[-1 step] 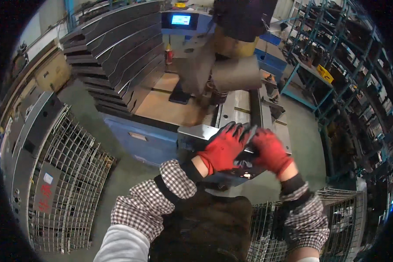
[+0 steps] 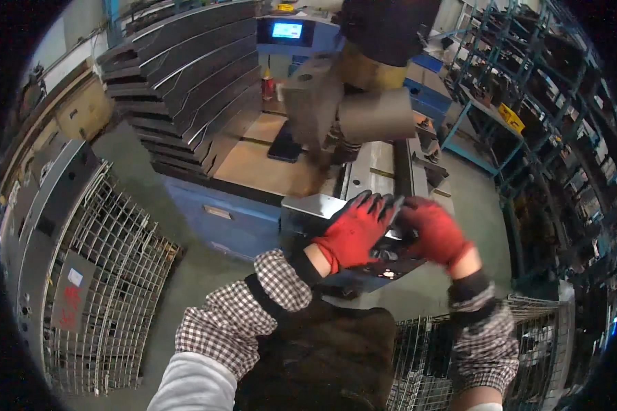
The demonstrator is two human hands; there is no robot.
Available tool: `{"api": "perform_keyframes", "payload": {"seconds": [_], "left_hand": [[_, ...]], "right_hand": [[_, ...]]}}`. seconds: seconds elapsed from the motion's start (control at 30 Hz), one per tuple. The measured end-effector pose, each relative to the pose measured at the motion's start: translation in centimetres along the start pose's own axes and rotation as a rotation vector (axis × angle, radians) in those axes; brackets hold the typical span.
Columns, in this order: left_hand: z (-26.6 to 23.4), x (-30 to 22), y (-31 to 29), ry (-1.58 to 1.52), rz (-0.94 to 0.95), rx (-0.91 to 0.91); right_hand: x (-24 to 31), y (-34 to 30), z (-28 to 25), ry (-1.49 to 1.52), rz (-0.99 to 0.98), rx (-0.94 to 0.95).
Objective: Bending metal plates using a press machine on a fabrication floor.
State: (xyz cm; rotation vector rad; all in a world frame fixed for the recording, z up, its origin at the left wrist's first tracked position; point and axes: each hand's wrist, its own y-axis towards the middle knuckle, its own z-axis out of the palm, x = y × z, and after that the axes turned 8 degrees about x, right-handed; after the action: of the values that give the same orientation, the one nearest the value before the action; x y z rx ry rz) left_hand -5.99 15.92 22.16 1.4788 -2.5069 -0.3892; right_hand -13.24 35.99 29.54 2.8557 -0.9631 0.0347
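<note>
My left hand (image 2: 356, 236), in a red glove with black fingers, grips the edge of a dark metal panel (image 2: 312, 205) with a bright top strip at the front of the machine. Its fingers lie close together over the panel and its thumb is below. My right hand (image 2: 440, 234), gloved alike, is just to the right with bent fingers near the left fingertips. Motion blurs it, and whether it holds anything is hidden. Behind my hands lies a pale metal rail bed (image 2: 371, 175), under a grey cylindrical machine head (image 2: 377, 115).
Dark bent metal panels (image 2: 192, 89) are stacked on the machine table at left. A phone-like black slab (image 2: 285, 142) lies on the table beside a red bottle (image 2: 267, 85). Wire cages (image 2: 116, 274) stand on the floor at left and lower right. Loaded racks (image 2: 555, 109) line the right.
My right hand has shifted slightly right and toward me. My left hand stays on the panel. The whole view has moved a little.
</note>
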Motion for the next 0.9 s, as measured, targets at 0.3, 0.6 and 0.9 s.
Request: {"api": "perform_keyframes", "payload": {"seconds": [0.3,0.6,0.9], "left_hand": [[1.5,0.3,-1.0,-0.089,-0.103,-0.080],[1.6,-0.3,-0.6,-0.123,-0.105,-0.044],[2.3,-0.1,-0.6,-0.116,-0.094,-0.133]], "right_hand": [[9.9,5.6,-24.2,-0.210,-0.520,-0.905],[15.8,11.7,-21.8,1.078,-1.002,-0.364],[17.0,12.6,-16.8,0.730,-0.746,-0.793]]}}
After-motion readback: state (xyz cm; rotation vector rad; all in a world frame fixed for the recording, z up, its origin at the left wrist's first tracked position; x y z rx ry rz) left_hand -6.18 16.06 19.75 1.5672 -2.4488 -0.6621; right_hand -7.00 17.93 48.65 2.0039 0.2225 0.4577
